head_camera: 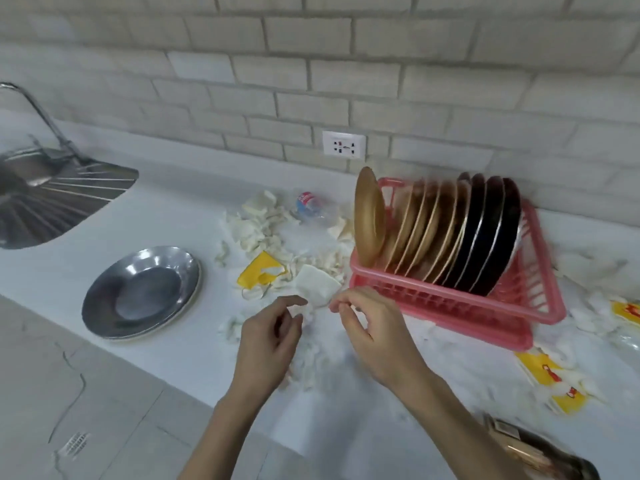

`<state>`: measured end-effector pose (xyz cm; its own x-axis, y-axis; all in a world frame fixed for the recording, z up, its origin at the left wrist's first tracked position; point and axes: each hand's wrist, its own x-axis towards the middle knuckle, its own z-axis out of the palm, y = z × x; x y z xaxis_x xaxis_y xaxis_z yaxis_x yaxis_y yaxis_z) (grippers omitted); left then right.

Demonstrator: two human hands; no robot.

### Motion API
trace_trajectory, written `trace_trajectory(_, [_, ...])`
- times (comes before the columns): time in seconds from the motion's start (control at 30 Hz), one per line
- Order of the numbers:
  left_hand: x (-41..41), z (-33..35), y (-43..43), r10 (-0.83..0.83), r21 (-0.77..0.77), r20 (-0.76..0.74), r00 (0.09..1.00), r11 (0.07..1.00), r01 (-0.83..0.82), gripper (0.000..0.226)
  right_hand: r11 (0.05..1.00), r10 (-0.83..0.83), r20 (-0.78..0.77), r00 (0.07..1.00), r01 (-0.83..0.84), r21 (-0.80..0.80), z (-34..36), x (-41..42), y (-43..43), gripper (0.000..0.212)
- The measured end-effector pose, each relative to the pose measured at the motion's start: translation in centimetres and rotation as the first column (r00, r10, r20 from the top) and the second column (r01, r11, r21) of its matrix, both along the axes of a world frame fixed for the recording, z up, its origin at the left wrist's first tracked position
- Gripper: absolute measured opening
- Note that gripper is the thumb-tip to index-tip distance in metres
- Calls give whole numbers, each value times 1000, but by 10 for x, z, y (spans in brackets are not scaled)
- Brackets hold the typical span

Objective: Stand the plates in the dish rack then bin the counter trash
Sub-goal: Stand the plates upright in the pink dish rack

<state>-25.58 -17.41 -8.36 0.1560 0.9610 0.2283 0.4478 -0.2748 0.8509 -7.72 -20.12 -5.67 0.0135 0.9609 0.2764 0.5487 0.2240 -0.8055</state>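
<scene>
1. I see one pink plastic dish rack [450, 306] by the back edge of the white counter [173, 216]. In it stand round gold plates [369, 216] and round black plates [485, 230], all on edge. Blur stops me counting them.
2. One shiny round metal plate [142, 292] lies flat near the counter's front edge, at the end with the steel sink [52, 202].
3. I count four yellow wrapper pieces [261, 271]: one mid-counter and three toward the right end.
4. One squashed clear plastic bottle [311, 209] lies near the back edge, among lots of torn white paper bits [256, 230].
5. The left hand [270, 337] pinches a corner of one white square paper scrap [317, 287] between thumb and first finger, mid-counter, just beside the rack's front corner.
6. The right hand [367, 327] has curled fingers, with the tips beside that scrap. I cannot tell if they touch it.
</scene>
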Motion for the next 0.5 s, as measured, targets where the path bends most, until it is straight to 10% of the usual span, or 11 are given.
trace_trajectory(0.23, [-172, -19, 35, 176, -37, 11, 984, 984, -175, 21, 949, -14, -190, 982, -47, -311, -30, -147, 55, 32])
trace_trajectory(0.5, [-309, -54, 85, 293, -206, 19, 956, 937, -283, 19, 873, -15, -38, 999, -5, -487, -65, -264, 112, 28])
